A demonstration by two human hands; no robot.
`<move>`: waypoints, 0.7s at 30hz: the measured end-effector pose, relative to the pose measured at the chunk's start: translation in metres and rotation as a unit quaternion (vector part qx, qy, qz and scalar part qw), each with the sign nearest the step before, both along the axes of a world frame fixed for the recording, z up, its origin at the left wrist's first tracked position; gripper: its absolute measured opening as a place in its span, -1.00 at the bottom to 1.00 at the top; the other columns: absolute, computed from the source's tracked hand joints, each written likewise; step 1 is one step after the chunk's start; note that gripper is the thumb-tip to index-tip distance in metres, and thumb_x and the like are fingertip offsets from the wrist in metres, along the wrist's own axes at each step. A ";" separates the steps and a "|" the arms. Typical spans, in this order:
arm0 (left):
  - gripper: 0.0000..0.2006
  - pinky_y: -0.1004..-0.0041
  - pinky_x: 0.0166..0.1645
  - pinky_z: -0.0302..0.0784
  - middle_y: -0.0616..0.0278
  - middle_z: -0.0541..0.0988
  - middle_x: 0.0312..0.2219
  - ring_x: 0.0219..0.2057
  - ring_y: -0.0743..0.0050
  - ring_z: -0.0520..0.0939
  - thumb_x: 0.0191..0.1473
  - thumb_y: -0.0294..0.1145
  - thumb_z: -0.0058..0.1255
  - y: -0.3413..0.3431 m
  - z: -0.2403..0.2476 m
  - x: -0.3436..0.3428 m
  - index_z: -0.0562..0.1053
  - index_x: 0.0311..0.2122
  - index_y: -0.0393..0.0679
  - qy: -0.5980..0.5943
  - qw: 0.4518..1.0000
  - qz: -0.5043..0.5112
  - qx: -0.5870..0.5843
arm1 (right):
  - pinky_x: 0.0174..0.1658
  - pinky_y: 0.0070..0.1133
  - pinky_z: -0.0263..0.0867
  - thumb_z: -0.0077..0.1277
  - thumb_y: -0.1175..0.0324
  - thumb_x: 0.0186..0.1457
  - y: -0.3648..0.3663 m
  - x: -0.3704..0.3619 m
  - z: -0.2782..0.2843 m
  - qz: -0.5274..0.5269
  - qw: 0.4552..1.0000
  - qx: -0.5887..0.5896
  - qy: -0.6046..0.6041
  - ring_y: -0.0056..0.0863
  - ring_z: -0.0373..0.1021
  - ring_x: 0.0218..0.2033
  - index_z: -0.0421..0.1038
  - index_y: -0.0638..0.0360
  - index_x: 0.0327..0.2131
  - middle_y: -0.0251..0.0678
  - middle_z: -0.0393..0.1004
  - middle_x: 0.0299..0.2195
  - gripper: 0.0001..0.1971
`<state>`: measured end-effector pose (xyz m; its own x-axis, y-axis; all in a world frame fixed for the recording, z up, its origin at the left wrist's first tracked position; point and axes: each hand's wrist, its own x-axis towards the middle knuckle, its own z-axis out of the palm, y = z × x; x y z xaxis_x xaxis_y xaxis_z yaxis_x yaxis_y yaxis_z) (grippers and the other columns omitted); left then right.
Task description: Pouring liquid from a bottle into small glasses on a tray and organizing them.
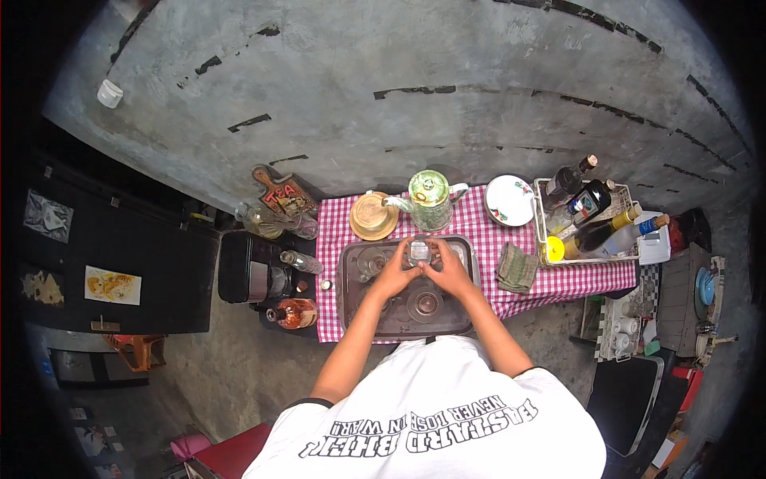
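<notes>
Both my hands hold one clear glass point(419, 252) over the far part of a dark rectangular tray point(348, 315). My left hand point(393, 274) wraps its left side, and my right hand point(448, 271) wraps its right side. The fingers of both hands curl round it, with the thumbs meeting at the near side. On the tray, another clear glass point(372, 262) stands left of my left hand. A glass on a saucer point(425, 304) sits nearer to me, below my hands. Part of the tray is hidden by my forearms.
A green patterned teapot point(431, 201), a round wooden lidded dish point(373, 216) and a white bowl point(509, 201) stand behind the tray. To the right are a folded green cloth point(518, 267) and a basket point(590, 259) of bottles. An amber bottle point(295, 313) stands left of the checked tablecloth point(329, 223).
</notes>
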<state>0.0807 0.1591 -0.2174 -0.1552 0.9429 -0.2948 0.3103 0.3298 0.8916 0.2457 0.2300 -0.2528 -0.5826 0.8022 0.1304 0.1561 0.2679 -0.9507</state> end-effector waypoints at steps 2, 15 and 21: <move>-0.20 0.24 0.19 0.32 -0.07 0.37 0.14 0.15 0.12 0.42 -0.04 -0.40 0.26 -0.001 -0.002 -0.001 0.11 0.30 0.00 -0.002 1.000 0.002 0.001 | -0.15 -0.50 0.41 0.22 0.33 0.02 0.000 -0.001 0.000 0.002 1.000 0.002 0.002 -0.35 0.43 -0.07 0.23 0.22 0.10 -0.15 0.41 -0.04 -0.42; -0.21 0.25 0.17 0.35 -0.06 0.40 0.10 0.11 0.14 0.46 -0.04 -0.44 0.22 0.000 -0.001 0.000 0.11 0.29 0.02 -0.013 1.000 0.004 0.001 | -0.18 -0.53 0.40 0.22 0.28 0.02 -0.001 0.000 0.001 -0.006 1.000 0.016 0.010 -0.33 0.44 -0.11 0.23 0.22 0.10 -0.13 0.39 -0.03 -0.41; -0.20 0.26 0.13 0.38 -0.04 0.40 0.10 0.08 0.17 0.47 -0.05 -0.51 0.21 -0.001 -0.010 -0.003 0.10 0.29 0.01 -0.012 1.000 0.001 0.017 | -0.21 -0.54 0.39 0.22 0.29 0.02 -0.002 -0.001 -0.002 -0.007 1.000 0.021 0.011 -0.35 0.44 -0.14 0.23 0.22 0.10 -0.14 0.40 -0.05 -0.41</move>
<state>0.0774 0.1577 -0.2276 -0.1511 0.9522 -0.2656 0.2879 0.2994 0.9096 0.2443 0.2284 -0.2550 -0.5683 0.8038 0.1756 0.1401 0.3049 -0.9420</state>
